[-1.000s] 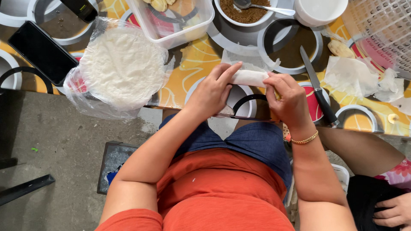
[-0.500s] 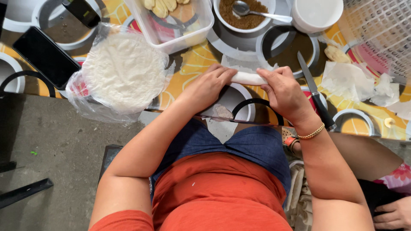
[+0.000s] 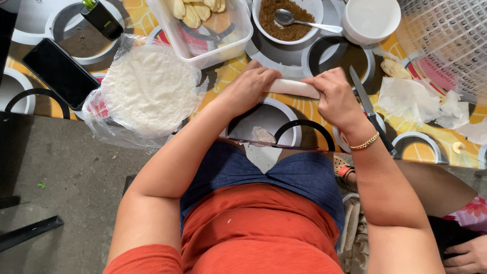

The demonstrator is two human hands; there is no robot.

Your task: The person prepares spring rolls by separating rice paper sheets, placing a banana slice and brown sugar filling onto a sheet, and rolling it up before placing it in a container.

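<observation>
Patterned yellow-orange table with black and white ring shapes, grey concrete floor below it, person in orange top and blue shorts seated at the near edge. Landmark: white rolled wrapper, lying flat on the table in front of the person, long axis left-right. Left hand covers the roll's left end, fingers curled over and pressing on it. Right hand grips the roll's right end, fingers bent down around it, thumb hidden; gold bracelet on that wrist. Both hands touching the roll, none of the fingers spread.

Left of the roll: round stack of thin white wrappers on a clear plastic bag. Further left of the roll: black phone, screen dark. Behind the roll to the left: clear plastic tub with pale yellow pieces inside, and a dark bottle with green cap beyond the stack. Directly behind the roll: white bowl of brown granules with metal spoon resting in it. Behind the roll to the right: empty white bowl. Right of the roll: knife, black handle toward the person, just beside the right hand. Further right of the roll: torn wrapper scraps and a white mesh basket. Another person's hand well apart from the roll, at the lower right corner.
</observation>
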